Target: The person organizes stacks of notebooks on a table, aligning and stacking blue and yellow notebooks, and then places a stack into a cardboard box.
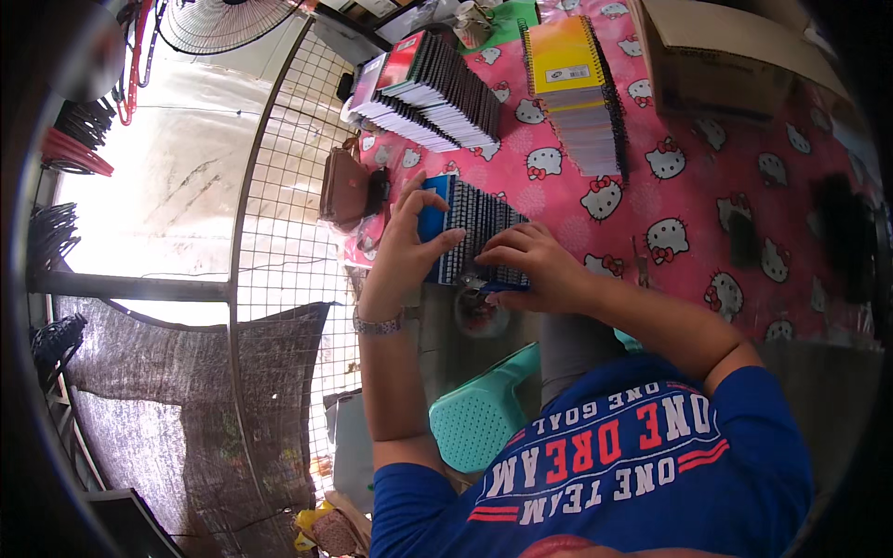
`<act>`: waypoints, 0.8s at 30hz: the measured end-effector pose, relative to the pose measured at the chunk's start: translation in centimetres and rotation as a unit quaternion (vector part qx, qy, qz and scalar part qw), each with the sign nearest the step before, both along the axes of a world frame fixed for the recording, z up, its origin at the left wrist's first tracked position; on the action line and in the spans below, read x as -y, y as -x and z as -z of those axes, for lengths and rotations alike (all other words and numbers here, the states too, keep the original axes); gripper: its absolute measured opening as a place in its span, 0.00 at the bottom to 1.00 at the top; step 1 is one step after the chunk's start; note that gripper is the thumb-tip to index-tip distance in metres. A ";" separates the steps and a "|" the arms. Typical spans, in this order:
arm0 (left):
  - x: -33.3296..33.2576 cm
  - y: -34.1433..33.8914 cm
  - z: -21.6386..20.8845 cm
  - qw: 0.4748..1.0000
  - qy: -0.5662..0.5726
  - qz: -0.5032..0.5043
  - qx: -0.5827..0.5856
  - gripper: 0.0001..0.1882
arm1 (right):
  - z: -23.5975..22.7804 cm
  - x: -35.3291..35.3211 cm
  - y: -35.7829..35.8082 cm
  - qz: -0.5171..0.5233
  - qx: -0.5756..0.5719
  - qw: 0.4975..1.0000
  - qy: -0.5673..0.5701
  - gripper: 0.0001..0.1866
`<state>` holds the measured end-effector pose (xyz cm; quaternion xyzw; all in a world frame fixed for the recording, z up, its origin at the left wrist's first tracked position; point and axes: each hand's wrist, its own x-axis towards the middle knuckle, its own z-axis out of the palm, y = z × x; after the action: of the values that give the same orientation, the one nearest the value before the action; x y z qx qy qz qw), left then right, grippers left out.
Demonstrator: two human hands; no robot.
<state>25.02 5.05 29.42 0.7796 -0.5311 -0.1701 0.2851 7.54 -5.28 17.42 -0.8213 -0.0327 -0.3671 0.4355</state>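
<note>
Both hands are working a row of blue spiral notebooks [470, 237] lying at the near edge of the desk [744, 214]. The left hand [409, 242] is pressing its spread fingers against the row's left end; the right hand [530, 265] is clamping down on the near end. The notebooks are probably light, stiff-covered and slippery as a stack, best gripped along the wire spines. A cardboard box [716, 56] is sitting at the far side, contents hidden.
</note>
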 end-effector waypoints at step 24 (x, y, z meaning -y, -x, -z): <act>-0.5 -0.2 0.7 0.986 -0.048 0.060 0.147 0.30 | 0.3 0.1 0.2 -0.231 -0.286 0.871 -0.326 0.19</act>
<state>25.25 5.58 28.75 0.7759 -0.6038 -0.0958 0.1554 7.31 -5.39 17.11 -0.6710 0.0257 0.0053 0.7410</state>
